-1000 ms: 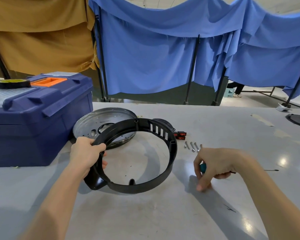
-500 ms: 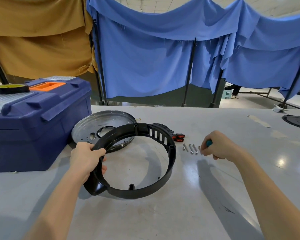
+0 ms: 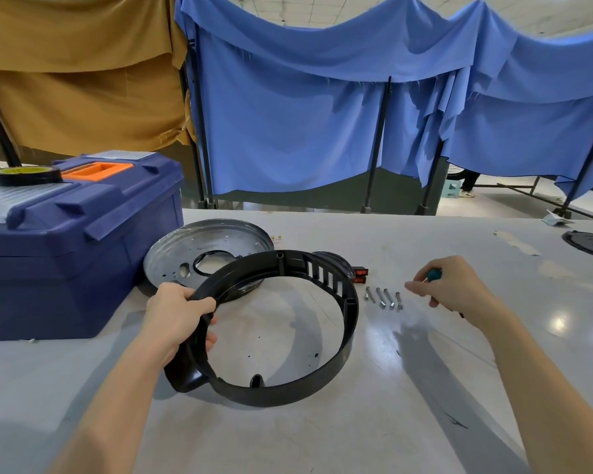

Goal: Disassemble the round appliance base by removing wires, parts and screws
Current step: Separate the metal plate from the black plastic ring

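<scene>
The black ring housing (image 3: pixel 351 313) of the round appliance base is found on the near middle of the table (image 3: pixel 356 432), seemingly tilted, with its left side lifted. That left rim is clasped by the left grip (image 3: pixel 180 316), a bare hand whose fingers are curled round the plastic. Just off the ring's right wall, four loose screws (image 3: pixel 382 299) are laid side by side, their long axes running roughly from the far edge toward the near edge. The row lies between the ring and the right grip (image 3: pixel 456 289), which is held just to the right of it and is by far the nearer of the two. This grip is closed round a teal-handled screwdriver (image 3: pixel 434 274), with its fingertips (image 3: pixel 412 287) pointed left at the row; whether a screw is also pinched there cannot be told. The coming move is judged to turn on that short leftward gap between fingertips and screws. Two small red parts (image 3: pixel 359 274) are seen just beyond the screws, a round metal plate (image 3: pixel 206 246) is partly overlapped by the ring's far-left side, and a blue toolbox (image 3: pixel 76 268) is set at the left edge. A second ago, the right grip was lower, nearer the near edge, with a fingertip pressed to the table. It has since been raised and carried toward the far edge, level with the screws, while the ring and the left grip have hardly been shifted.
</scene>
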Demonstrator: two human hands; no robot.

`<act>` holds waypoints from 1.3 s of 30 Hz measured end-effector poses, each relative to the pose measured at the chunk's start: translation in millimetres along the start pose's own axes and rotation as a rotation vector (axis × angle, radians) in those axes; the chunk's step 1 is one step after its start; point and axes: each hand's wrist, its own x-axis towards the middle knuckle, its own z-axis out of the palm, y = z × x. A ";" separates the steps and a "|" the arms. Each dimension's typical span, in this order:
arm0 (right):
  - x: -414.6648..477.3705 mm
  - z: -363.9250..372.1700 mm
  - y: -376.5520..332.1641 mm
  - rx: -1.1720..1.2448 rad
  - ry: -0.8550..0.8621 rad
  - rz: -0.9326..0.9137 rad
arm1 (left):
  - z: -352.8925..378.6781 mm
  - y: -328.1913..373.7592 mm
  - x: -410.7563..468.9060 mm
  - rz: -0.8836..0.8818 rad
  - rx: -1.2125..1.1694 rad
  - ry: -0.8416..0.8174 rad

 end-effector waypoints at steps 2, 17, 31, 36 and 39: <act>-2.1 -7.2 -3.0 0.074 0.026 0.010 | 1.8 2.4 -3.1 -0.012 0.016 -0.064; -21.7 -6.4 -27.0 0.468 0.320 -0.217 | 13.0 12.2 -11.0 0.192 0.385 -0.143; -52.8 38.9 -22.7 0.206 0.088 -0.236 | 19.9 12.5 3.7 0.529 0.791 -0.046; -50.2 51.7 -16.2 -0.073 0.026 -0.227 | 18.4 13.8 1.3 0.493 0.721 -0.022; -46.6 53.7 -11.5 -0.106 0.013 -0.194 | 13.7 13.1 0.1 0.476 0.629 -0.037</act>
